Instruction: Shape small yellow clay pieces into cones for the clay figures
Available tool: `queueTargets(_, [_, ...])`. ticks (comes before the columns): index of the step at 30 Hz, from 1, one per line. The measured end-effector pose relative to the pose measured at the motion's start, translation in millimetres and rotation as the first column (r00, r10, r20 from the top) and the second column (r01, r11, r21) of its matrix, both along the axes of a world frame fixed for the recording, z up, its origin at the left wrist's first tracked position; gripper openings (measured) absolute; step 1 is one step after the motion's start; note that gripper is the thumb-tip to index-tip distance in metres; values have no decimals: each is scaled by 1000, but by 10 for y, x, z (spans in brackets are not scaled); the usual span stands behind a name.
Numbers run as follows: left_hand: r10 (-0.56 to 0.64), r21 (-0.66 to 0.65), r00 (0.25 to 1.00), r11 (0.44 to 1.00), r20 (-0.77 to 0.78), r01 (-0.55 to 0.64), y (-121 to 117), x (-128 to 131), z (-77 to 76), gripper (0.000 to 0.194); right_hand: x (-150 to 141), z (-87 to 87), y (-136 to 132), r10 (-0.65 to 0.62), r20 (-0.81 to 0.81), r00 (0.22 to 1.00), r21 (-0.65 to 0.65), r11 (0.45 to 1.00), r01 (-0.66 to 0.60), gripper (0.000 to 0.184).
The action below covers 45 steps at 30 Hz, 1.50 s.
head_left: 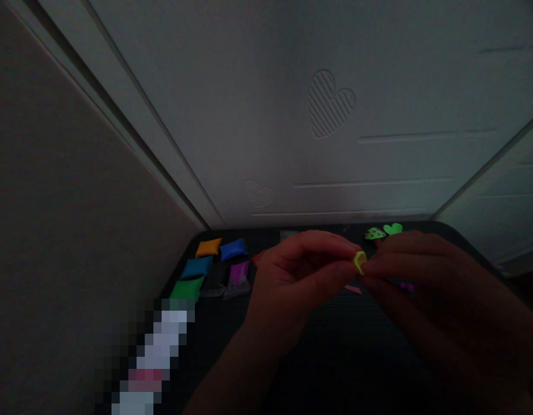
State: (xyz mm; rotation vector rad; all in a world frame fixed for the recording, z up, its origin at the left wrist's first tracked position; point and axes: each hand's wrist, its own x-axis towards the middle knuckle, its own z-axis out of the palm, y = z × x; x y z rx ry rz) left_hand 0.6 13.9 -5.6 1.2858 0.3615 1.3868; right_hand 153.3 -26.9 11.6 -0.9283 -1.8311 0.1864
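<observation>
Dim light falls on a white panel behind a dark table. 2 striped hearts are pressed into the panel, a big heart up high and a small heart lower down.

Over the table, the left hand pinches a little yellow bit between its thumb and a finger. The right hand comes to the same bit from the other side and grips it with its fingertips. So the yellow bit sits between the 2 hands, up above the table.

To the left, 6 soft packs lie close together. At the back are an orange pack and a blue pack. Next come a teal pack, a black pack and a purple pack. Nearest is a green pack.

Behind the right hand are a green heart and a tiny tree with pink dots on its green top. Part of a pink strip and a small purple piece peek out by that hand.
</observation>
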Motion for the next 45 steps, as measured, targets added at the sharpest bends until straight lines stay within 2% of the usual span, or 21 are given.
queueTargets(4, [-66, -104, 995, 992, 73, 73, -8, 14, 15, 15, -34, -26, -1, -6, -52, 999, 22, 1000, 7, 32])
queueTargets(8, [-177, -244, 967, 945, 183, 219, -38, 43, 34, 15, -55, -46, 3, 9, -100, 995, 97, 995, 1, 34])
queueTargets(11, [-216, -268, 950, 923, 226, 274, -50, 53, 44, 14, -51, -42, 9, 1, -78, 997, 102, 995, 7, 30])
queueTargets(21, [-212, -258, 951, 928, 227, 268, -42, 46, 45, 15, -7, -10, 15, -39, 37, 999, 101, 994, 35, 22])
queueTargets(31, [-207, -265, 943, 924, 260, 275, -50, 73, 52, 16, 17, -46, 14, -50, 60, 997, 155, 987, 40, 31])
queueTargets(37, [-156, -242, 972, 950, 174, 195, -34, 46, 25, 11, 7, -58, 56, -33, 40, 999, 171, 985, 25, 31])
queueTargets(42, [-34, -68, 999, 997, 42, 37, -42, 26, -15, 21, -51, -58, 51, 7, -74, 997, 140, 990, 3, 30])
queueTargets(45, [84, 52, 996, 995, -14, -83, -49, 30, -20, 24, -93, -45, 41, -20, -132, 991, 116, 993, 35, 26])
